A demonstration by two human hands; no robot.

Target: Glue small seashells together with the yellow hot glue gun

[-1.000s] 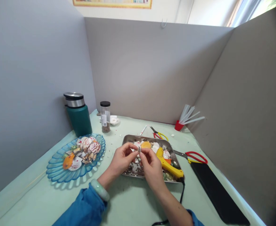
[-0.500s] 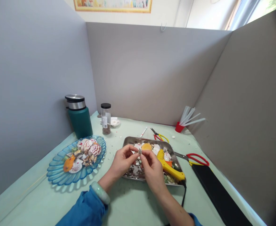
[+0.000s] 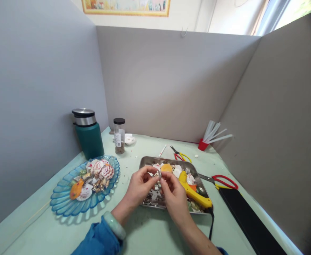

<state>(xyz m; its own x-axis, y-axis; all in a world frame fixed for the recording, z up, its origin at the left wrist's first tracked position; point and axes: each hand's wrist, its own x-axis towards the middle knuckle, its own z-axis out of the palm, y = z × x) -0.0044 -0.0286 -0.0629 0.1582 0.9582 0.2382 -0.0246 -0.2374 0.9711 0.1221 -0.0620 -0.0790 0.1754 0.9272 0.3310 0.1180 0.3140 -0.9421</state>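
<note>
Fingertips of my left hand (image 3: 140, 184) and my right hand (image 3: 175, 191) meet in a pinch over the metal tray (image 3: 147, 161). Between them is a small greyish shell (image 3: 159, 174), partly covered by the fingers. Loose shells fill the tray below, some white, one orange-yellow shell (image 3: 166, 168) among them. A yellow hot glue gun (image 3: 196, 194) lies across the tray's right side, its black cord running off toward me. My wrists hide the tray's front middle.
To the left, a blue scalloped plate (image 3: 62, 209) holds shells, with a green bottle (image 3: 88, 140) and a clear jar (image 3: 119, 138) behind. Red-and-yellow scissors (image 3: 180, 155), larger scissors (image 3: 224, 181), a black slab (image 3: 251, 219) and a red cup of glue sticks (image 3: 203, 144) lie right and back.
Both hands stay pinched together on the small shell, which has turned slightly and sits a little lower in view. The camera view has shifted slightly.
</note>
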